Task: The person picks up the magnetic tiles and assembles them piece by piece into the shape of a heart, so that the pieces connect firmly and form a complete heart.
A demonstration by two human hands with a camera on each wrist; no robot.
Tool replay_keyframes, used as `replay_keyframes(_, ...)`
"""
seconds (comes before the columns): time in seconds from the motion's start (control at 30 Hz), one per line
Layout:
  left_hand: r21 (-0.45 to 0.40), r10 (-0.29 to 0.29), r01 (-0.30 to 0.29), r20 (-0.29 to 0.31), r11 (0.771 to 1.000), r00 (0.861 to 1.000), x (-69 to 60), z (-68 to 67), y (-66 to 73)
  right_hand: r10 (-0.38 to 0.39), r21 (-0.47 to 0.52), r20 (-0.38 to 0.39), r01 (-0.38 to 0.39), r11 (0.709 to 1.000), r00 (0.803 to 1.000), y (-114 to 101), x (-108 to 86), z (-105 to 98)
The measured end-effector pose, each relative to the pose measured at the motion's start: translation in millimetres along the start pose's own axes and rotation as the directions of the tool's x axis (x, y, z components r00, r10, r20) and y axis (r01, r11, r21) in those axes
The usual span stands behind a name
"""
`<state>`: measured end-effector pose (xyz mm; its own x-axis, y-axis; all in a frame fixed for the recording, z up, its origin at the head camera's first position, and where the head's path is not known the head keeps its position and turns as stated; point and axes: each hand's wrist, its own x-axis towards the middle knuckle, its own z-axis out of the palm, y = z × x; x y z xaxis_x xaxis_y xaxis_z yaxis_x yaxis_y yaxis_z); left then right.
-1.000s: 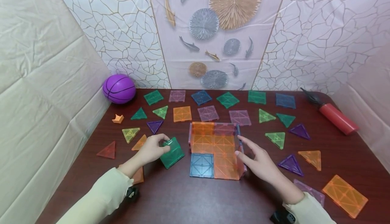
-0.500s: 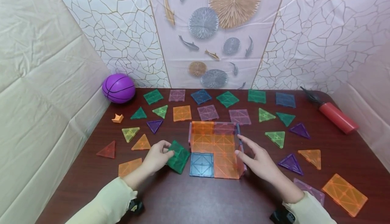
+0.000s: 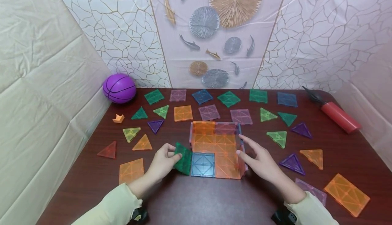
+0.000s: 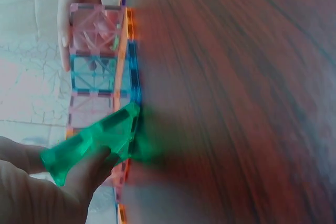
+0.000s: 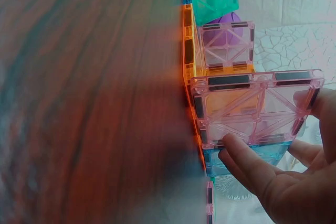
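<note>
A green square magnetic tile [image 3: 182, 159] is pinched between the thumb and fingers of my left hand [image 3: 163, 162]. It tilts, its lower edge at the left side of a flat clear-blue tile [image 3: 203, 164]. That blue tile joins an orange tile floor [image 3: 226, 163] with low upright walls at back, left and right. My right hand [image 3: 260, 160] holds the right wall by its near pink tile [image 5: 247, 111], thumb at the top edge and fingers against the outer face. Beyond that tile, the wall has a blue tile [image 4: 94, 73].
Loose square tiles lie behind the build, such as a pink one [image 3: 209, 113]. Triangles lie on both sides, including a purple one [image 3: 292, 164]. An orange square [image 3: 131, 171] sits left, an orange rectangle [image 3: 346, 195] right. A purple ball [image 3: 119, 88] and red pump [image 3: 340, 117] stand farther back.
My left hand has moved right, bringing the green tile from apart to the blue tile's left edge and tilting it up. My right hand stays in place at the wall.
</note>
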<state>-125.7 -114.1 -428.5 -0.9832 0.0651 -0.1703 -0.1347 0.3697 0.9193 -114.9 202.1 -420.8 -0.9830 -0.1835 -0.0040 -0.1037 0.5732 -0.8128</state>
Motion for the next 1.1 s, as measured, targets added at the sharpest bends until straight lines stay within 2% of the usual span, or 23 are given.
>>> replay_keyframes(0.17, -0.070, 0.017, -0.015, 0.037, 0.997, 0.999, -1.1, 4.8, 4.4, -0.006, -0.006, -0.004, 0.006, 1.000, 1.000, 0.5, 0.1, -0.2)
replay_keyframes(0.4, -0.016, 0.045, -0.044, 0.082, 0.999, 0.996, -1.8, 8.6, 8.3, 0.000, -0.004, -0.003, 0.000, 1.000, 1.000, 0.8, -0.2, -0.1)
replay_keyframes(0.6, -0.013, 0.090, -0.089, 0.112, 0.996, 0.990, -4.3, 11.7, 14.2, 0.000, 0.014, 0.001, 0.000, 1.000, 1.000, 1.0, -0.4, -0.5)
replay_keyframes(0.8, 0.004, 0.114, -0.116, 0.136, 0.993, 0.984, -3.7, 6.0, 15.9, 0.014, 0.022, 0.007, -0.014, 1.000, 1.000, 0.3, 0.0, 0.3)
replay_keyframes(0.93, -0.009, 0.163, -0.165, 0.213, 0.986, 0.963, 0.8, -8.9, 12.1, 0.019, 0.027, 0.008, -0.019, 0.999, 1.000, -0.2, 0.0, 0.3)
replay_keyframes(1.03, -0.018, 0.227, -0.231, 0.286, 0.973, 0.931, 4.4, -27.4, 8.6, 0.024, 0.030, 0.009, -0.024, 0.999, 1.000, -0.2, -0.1, 0.4)
replay_keyframes(1.1, 0.022, 0.269, -0.290, 0.310, 0.957, 0.912, 5.8, -41.9, 6.3, 0.026, 0.029, 0.010, -0.026, 0.999, 1.000, -0.2, -0.1, 0.4)
